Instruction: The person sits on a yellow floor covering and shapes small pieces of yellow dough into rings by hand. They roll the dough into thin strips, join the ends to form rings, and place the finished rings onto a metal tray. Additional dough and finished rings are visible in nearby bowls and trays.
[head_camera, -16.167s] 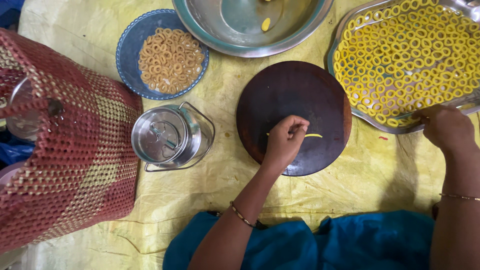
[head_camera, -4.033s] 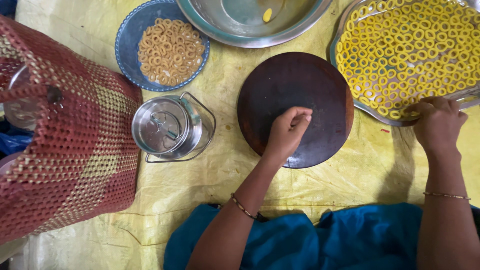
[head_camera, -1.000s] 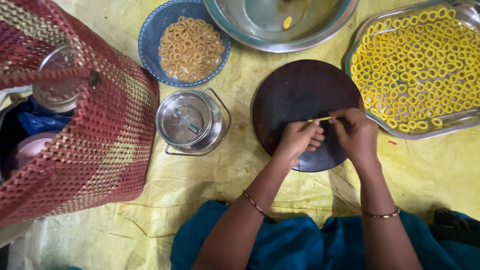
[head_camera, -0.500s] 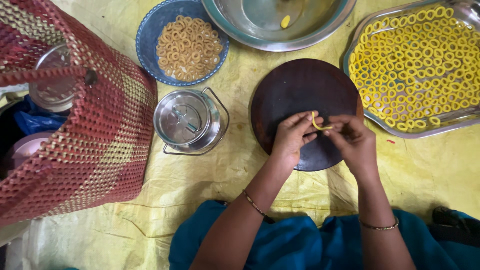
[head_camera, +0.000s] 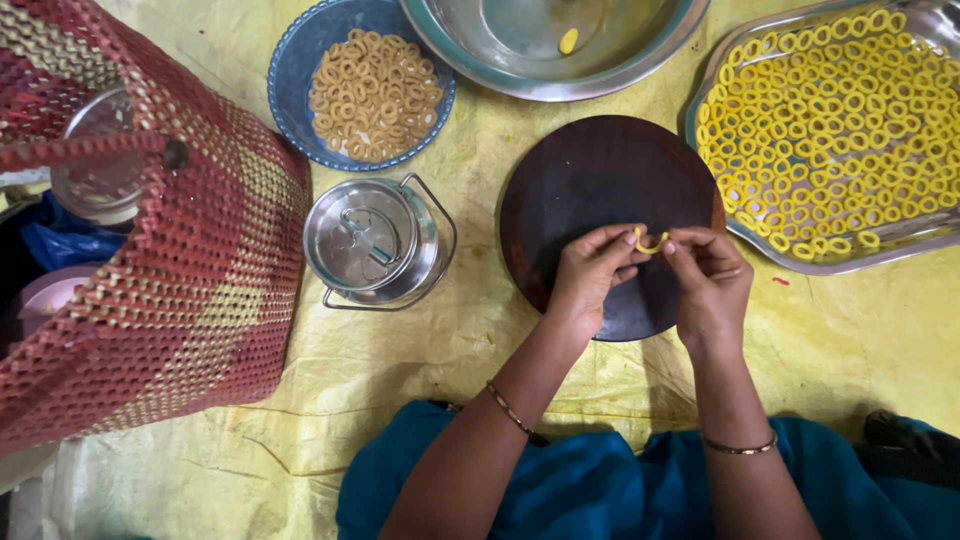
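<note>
Yellow dough, rolled into a thin strip, curves in a shallow U between the two hands, one end pinched by the left hand fingertips, the other by the right hand fingertips; both sets of fingers are closed on the strip's ends, with the ends not yet joined. Directly beneath the fingers lies a round dark wooden board, its near edge covered by both hands. Just beyond the right fingers a steel tray holds many yellow rings like the strip but closed into loops; the tray's far and right edges are cut off by the frame. Beyond the board a large steel bowl, its top cut off, holds one small yellow lump. Out past the left fingers stands a lidded steel can with a wire handle, and further on a blue plate of paler brownish rings. At the far left a red woven basket runs out of view; what sits inside it is hard to make out. All of it rests on a yellow sheet. Both wrists wear thin bangles.
</note>
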